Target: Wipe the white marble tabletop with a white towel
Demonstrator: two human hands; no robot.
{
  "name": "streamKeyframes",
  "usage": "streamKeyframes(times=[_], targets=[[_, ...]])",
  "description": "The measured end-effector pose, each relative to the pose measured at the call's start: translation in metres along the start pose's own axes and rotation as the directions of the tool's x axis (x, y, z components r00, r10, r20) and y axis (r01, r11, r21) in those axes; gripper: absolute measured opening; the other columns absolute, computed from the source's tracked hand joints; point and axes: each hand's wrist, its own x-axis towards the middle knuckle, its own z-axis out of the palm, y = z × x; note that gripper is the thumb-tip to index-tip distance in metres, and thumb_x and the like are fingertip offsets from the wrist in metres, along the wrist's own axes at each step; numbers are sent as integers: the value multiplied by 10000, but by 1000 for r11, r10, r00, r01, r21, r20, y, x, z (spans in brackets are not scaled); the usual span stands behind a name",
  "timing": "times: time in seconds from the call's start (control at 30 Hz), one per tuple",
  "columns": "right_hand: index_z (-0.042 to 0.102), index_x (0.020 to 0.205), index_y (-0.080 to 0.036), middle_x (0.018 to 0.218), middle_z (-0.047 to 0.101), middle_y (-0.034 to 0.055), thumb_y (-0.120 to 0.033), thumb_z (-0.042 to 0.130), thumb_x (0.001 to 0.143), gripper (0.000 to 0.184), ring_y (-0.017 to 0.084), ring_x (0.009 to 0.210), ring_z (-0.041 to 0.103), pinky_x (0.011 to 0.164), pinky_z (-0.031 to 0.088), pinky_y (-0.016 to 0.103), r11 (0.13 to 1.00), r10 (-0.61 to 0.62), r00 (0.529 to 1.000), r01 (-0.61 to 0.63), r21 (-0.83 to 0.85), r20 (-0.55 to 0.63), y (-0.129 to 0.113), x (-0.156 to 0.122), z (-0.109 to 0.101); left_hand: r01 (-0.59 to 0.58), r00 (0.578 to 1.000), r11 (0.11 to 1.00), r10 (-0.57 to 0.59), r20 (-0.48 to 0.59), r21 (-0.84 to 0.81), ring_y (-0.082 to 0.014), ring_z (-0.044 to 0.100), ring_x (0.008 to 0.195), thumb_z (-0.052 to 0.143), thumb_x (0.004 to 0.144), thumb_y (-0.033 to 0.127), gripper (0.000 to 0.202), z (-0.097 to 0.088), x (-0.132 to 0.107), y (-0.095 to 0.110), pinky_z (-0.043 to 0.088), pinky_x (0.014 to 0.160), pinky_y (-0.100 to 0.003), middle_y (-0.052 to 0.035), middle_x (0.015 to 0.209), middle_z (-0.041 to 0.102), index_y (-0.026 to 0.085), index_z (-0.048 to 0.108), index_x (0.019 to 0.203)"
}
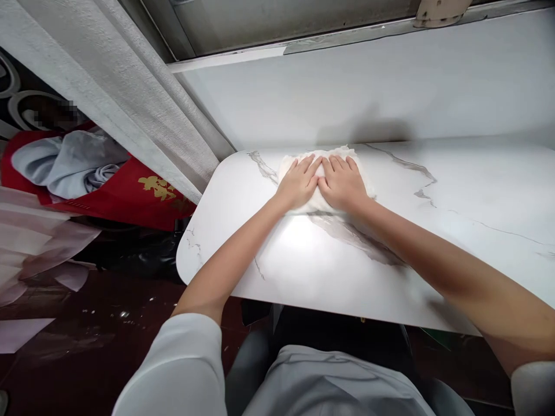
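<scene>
at the far left, beyond the tabletop [234, 231], a red bag [117, 205] with gold markings lies open at its top, and a bundle of pale grey cloth [71, 162] is heaped in its mouth; how deep the bundle goes cannot be seen. black plastic [139, 254] shows below the bag, though whether it holds anything cannot be told. on the tabletop, a soft white folded cloth [315, 203] lies toward the far edge, left of the middle. the left hand [298, 182] rests palm down on the left part of it, fingers extended and slightly parted, pointing far; the right hand [342, 182] lies flat on the right part in the same way. the two thumbs come together over the middle of the cloth, and neither hand pinches anything. a ragged edge of the cloth shows beyond the fingertips. close behind it, the far edge of the tabletop meets an upright white panel [455, 86], which bounds the space on that side. pale curtain-like fabric [130, 86] hangs by the rounded far left corner. the veined white surface stretches widely to the right of the cloth, with a shorter stretch to its left and some room between it and the near edge.
</scene>
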Motion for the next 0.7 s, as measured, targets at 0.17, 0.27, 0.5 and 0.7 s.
streamKeyframes(times=[0.17,0.27,0.5,0.7], targets=[[449,1408,-8,1414,523,214,-258,284,934,561,321,1325,430,1140,221,532,1000,30,999,-30,-2,13,23,43,5,-15,999,1000,15,-32,-20,-209,262,1499,244,1034,325,510,7,51,-20,136,1237,-432,-90,1613,325,190,340,1516],[544,1312,-52,1253,622,188,-244,304,921,498,331,1199,502,1082,279,535,999,34,998,-33,20,-45,32,59,6,-20,998,1000,18,-61,-19,-212,298,1483,243,1029,303,508,7,68,-24,157,1230,-423,-111,1589,370,160,364,1502],[590,1262,-91,1196,639,170,-261,343,900,469,336,1148,511,1056,300,492,999,46,993,-45,9,-109,39,68,8,-20,995,999,17,-95,-33,-203,344,1458,231,1027,297,512,7,75,-25,187,1217,-434,-110,1570,403,182,344,1513],[558,1309,-89,1275,632,166,-247,308,904,502,308,1203,513,1104,263,475,1000,20,996,-19,13,-84,35,50,3,30,995,999,-29,-94,15,-217,315,1475,269,1020,267,518,11,63,-12,172,1221,-448,-123,1598,347,162,330,1524]])
